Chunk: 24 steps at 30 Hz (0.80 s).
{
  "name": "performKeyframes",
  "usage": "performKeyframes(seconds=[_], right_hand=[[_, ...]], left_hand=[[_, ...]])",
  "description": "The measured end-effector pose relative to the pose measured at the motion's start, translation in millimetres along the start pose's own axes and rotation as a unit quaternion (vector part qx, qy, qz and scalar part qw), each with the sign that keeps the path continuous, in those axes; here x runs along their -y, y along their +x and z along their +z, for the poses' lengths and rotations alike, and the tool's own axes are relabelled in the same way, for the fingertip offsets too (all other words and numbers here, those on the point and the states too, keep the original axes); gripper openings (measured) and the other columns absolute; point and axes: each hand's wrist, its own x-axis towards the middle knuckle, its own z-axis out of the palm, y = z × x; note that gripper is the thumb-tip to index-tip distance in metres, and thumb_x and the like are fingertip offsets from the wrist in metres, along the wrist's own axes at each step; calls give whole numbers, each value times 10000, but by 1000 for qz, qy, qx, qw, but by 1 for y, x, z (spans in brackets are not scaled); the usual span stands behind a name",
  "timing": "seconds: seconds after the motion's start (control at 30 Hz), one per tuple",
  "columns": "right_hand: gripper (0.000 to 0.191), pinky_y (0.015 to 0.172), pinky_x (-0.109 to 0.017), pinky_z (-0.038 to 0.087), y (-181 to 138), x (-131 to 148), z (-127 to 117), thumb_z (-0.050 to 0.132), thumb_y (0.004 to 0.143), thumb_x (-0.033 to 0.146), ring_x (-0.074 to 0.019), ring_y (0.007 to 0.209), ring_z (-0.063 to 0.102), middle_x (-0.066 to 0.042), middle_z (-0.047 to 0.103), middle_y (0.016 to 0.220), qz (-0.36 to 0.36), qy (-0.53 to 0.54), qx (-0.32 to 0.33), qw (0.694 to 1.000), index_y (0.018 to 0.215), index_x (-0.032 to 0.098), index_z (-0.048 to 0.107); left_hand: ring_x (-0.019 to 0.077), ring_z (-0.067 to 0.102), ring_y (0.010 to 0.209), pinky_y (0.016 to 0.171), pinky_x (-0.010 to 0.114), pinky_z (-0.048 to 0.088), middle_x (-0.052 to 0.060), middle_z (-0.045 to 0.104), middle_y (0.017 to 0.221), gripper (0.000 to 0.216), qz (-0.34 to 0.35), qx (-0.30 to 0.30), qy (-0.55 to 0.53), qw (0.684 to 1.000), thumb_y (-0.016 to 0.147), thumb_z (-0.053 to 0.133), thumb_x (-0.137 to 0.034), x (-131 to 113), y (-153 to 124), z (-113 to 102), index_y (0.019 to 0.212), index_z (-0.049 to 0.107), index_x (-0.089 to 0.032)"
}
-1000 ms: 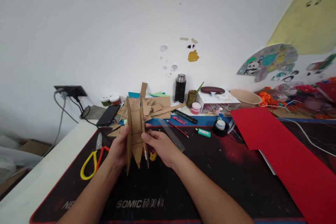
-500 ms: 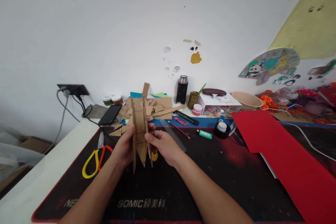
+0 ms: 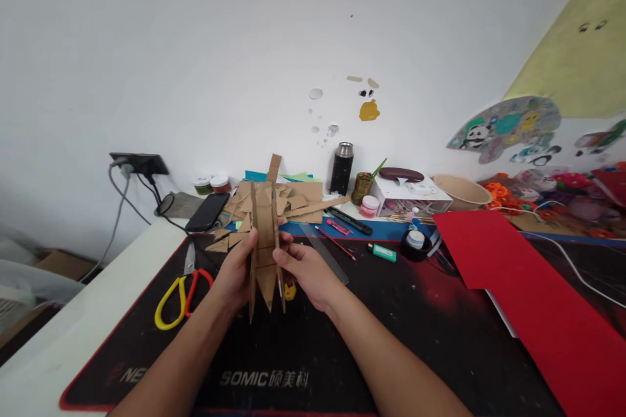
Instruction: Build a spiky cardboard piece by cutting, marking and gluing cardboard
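A brown cardboard model (image 3: 266, 234) is held upright between my two hands above the dark desk mat. Two tall side panels run along it, with a narrow strip between them that ends in a point at the bottom. My left hand (image 3: 239, 267) grips the left panel, thumb on its edge and the other fingers mostly hidden. My right hand (image 3: 306, 268) pinches the right panel, with its thumb in front and fingertips behind. Just below the right hand, a yellow tool (image 3: 290, 290) lies partly hidden on the mat.
Scissors (image 3: 183, 293) with yellow and red handles lie left of my hands. Cardboard scraps (image 3: 298, 199) pile up behind the model. A clear ruler (image 3: 325, 254), a red pencil (image 3: 337, 244) and a green lighter (image 3: 382, 252) lie to the right, then red card (image 3: 518, 293).
The whole view has shifted slightly, so things sit a little further right. Both hands keep the same hold on the cardboard model.
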Motion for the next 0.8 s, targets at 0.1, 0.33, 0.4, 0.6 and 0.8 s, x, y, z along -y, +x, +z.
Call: performKeyframes(seconds=[0.1,0.33,0.4,0.6,0.8], right_hand=[[670,595,-282,446,-1,0,1,903,574,795,-142,619,567,24,611,700,2,-4,9,1000,780,209,652],[658,614,-284,478,0,-5,-1,892,619,792,-145,618,589,20,626,711,4,-3,19,1000,806,202,669],[653,621,-286,490,1,-7,-2,857,663,810,-139,604,586,22,630,712,0,-9,12,1000,816,204,669],[613,667,-286,525,6,-11,-6,808,743,793,-156,685,646,2,680,793,-60,-67,-2,996,857,204,685],[550,625,-273,506,11,-15,-13,778,781,742,-159,650,624,12,668,737,-79,-96,-62,990,835,204,676]], left_hand=[[382,828,981,810,492,704,138,853,1137,634,6,-5,4,1000,819,886,-536,0,-1,1,1349,754,-213],[379,833,898,720,476,705,142,859,1084,603,-1,-34,9,999,824,871,-522,1,0,0,1320,765,-196],[386,832,888,700,465,701,152,860,1054,600,-1,-54,11,998,825,855,-548,1,1,-2,1294,779,-180],[385,825,894,700,469,695,164,855,1027,620,21,-87,5,996,859,785,-602,-2,5,-1,1265,785,-134],[423,798,1048,873,516,676,170,855,1075,596,39,-78,21,996,803,829,-615,-3,4,8,1149,809,-131]])
